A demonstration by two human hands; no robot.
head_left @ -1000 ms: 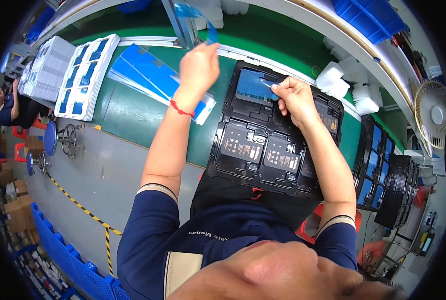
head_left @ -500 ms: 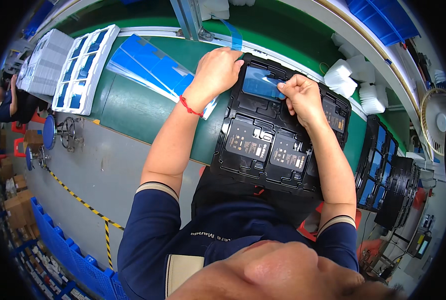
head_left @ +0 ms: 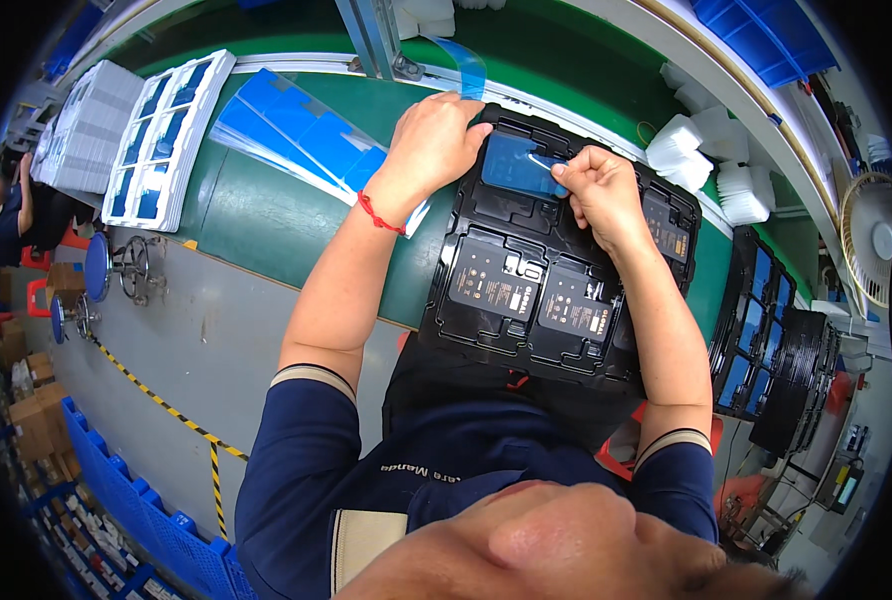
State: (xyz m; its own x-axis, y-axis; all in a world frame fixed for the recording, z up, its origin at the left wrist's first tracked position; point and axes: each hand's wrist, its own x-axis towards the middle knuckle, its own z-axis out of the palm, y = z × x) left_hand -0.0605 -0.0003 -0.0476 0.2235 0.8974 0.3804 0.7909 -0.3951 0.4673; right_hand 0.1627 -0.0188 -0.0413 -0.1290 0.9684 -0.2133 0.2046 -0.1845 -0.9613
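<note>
A black moulded tray lies on the green bench in front of me, with flat black battery packs in several of its compartments. A glossy blue film sheet covers the far-left compartment; what lies beneath it is hidden. My right hand pinches the sheet's right end between thumb and fingers. At the tray's far-left corner is my left hand, its fingers curled. A bent, clear blue film strip rises from those fingers, which seem to grip its lower end.
Blue film sheets lie fanned out left of the tray. Further left stand white trays with dark blue pieces and a tall white stack. Black trays are piled at the right, near a fan. A metal post rises behind.
Both hands stay almost where they were. The whole picture has shifted very slightly; the right hand keeps its pinch on the blue sheet.
</note>
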